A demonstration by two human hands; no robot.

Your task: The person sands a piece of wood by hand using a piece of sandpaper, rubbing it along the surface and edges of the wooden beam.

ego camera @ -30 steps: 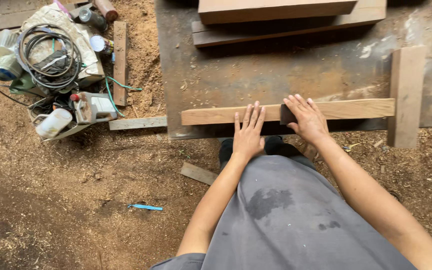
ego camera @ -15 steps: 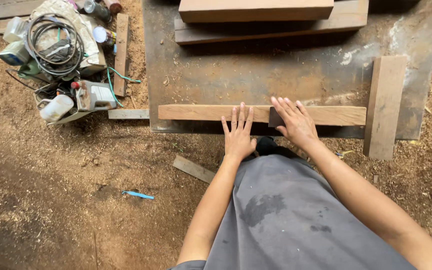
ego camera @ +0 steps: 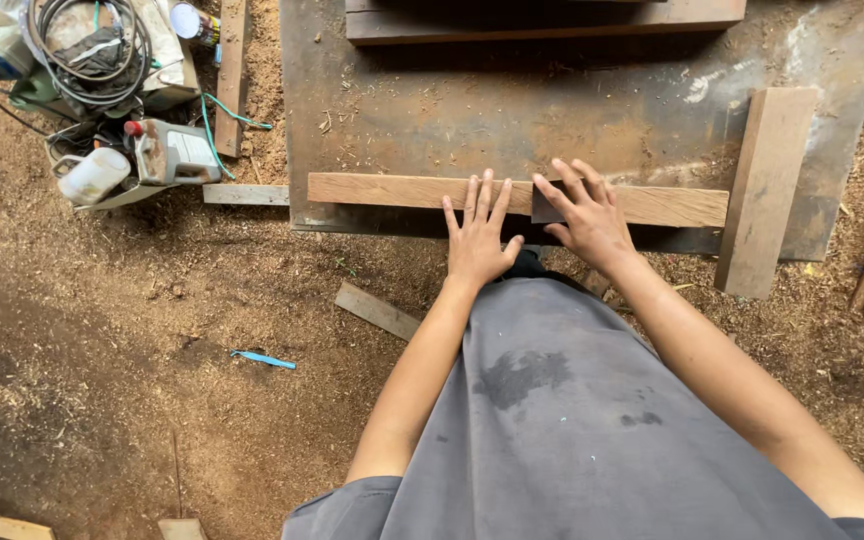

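A long pale wooden plank (ego camera: 382, 190) lies crosswise on a dark metal sheet (ego camera: 512, 110). My left hand (ego camera: 479, 235) rests flat on the plank's near edge with its fingers spread and holds nothing. Just to its right, my right hand (ego camera: 587, 220) presses a small dark pad (ego camera: 549, 207) against the top of the plank, fingers curled over it. My grey-clothed lap fills the lower middle of the view.
A short board (ego camera: 764, 190) stands at the plank's right end and thicker boards (ego camera: 542, 20) lie at the sheet's far side. A heap of cables, containers and a white jug (ego camera: 92, 175) sits at the upper left. Sawdust ground holds wood offcuts (ego camera: 377, 310) and a blue strip (ego camera: 262, 358).
The view has shifted, and both hands sit slightly further right along the plank than a second ago. The right hand stays on the dark pad.
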